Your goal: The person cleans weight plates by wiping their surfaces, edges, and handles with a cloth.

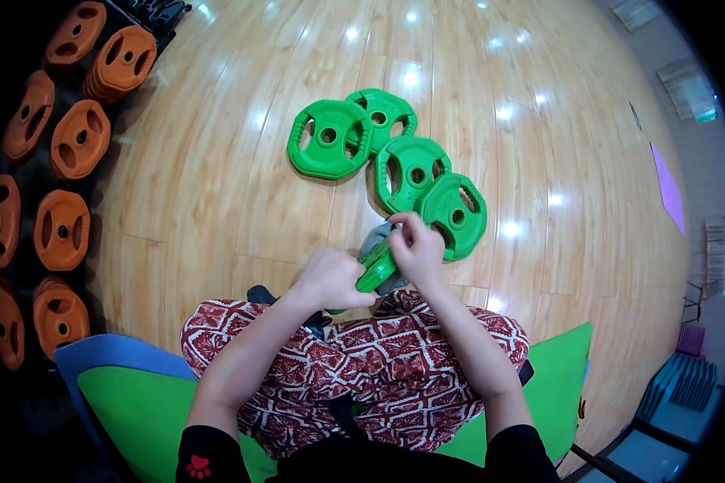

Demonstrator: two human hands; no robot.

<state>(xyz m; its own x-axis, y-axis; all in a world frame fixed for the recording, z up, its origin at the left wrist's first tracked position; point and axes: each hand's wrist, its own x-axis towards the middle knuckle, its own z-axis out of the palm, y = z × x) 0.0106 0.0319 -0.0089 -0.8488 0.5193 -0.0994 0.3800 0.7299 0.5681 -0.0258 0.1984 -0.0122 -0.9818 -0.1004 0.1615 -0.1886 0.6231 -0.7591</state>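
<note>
Bright lighting, scattered glare spots on glossy floor [209, 173], curved wide-angle distortion, black corners, left edge dim.

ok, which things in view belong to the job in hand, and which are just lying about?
In the job:
green plate, in left hand
grey cloth, at right hand
floor plates, green, probably

Lying about:
orange plates, stored left
purple mat, far right

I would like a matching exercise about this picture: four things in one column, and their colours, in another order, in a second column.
Things:
1. Plate between left hand and right hand
2. Plates at the far left
3. Trousers
4. Right sleeve

Colours:
A. Black
B. Green
C. Red and white
D. Orange

Pairs: 1-B, 2-D, 3-C, 4-A
</note>
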